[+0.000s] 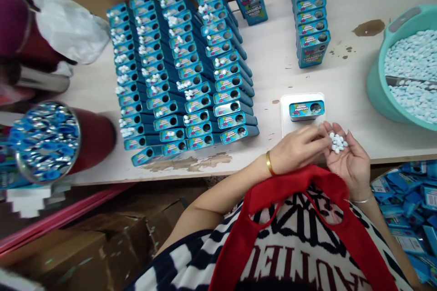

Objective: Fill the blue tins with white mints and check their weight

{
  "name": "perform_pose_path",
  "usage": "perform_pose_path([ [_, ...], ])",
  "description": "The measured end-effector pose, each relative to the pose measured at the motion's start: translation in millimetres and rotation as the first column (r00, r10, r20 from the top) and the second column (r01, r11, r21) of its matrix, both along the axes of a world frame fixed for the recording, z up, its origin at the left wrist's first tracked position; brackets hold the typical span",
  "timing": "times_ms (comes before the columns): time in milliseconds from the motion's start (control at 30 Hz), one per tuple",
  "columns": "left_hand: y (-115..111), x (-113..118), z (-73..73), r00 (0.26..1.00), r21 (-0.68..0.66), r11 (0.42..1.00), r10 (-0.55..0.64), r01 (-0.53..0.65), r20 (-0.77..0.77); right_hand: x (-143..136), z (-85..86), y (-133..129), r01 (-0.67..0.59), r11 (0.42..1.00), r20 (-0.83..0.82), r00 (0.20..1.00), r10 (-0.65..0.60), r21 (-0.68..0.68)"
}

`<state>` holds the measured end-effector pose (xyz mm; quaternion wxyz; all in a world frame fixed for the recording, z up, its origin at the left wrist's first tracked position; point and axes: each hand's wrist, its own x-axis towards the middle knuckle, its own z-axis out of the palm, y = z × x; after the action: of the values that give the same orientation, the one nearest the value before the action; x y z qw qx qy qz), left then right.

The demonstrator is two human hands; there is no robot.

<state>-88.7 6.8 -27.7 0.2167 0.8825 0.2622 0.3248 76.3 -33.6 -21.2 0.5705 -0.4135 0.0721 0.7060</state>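
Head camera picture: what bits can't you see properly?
- Teal tub of candies: cut off by the right edge.
- Left hand fingertips: hidden against the right hand, which cups white candies.
- Small box on the white tray: hole contents too small to tell.
- Left-edge items: blurred.

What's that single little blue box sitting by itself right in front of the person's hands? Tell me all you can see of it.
The blue box is a small flat carton, apparently card, lying on a white tray on the table. Its upward narrow face shows colourful lettering and a round hole near the right end. It sits just beyond the left hand and the right hand, which cups pale blue candies. Neither hand clearly touches it.
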Motion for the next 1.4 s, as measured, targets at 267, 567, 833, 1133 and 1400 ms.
perform_pose_path([
  [267,2.4,13.9,-8.9,0.978,-0.065,0.998,-0.029,0.016,-0.208,-4.8,0.8,-3.4,-0.017,0.999,-0.093,0.996,0.013,-0.041],
  [567,4.7,14.2,-12.5,0.980,0.121,0.993,0.032,-0.008,-0.195,-5.6,-1.6,-2.5,-0.051,0.997,-0.135,0.990,0.042,-0.063],
  [833,40.6,0.1,6.5,0.946,0.150,0.934,0.325,-0.324,0.022,3.7,-2.1,0.5,-0.004,1.000,-0.038,0.999,0.004,-0.001],
  [1133,49.5,-35.1,12.4,0.872,0.023,0.873,0.484,-0.486,0.071,28.4,-10.5,-2.0,0.094,0.995,0.133,0.987,-0.091,-0.015],
  [1400,52.8,-44.9,6.1,0.879,-0.007,0.879,0.476,-0.477,-0.028,36.9,-13.2,0.8,0.106,0.994,0.184,0.977,-0.107,0.015],
])
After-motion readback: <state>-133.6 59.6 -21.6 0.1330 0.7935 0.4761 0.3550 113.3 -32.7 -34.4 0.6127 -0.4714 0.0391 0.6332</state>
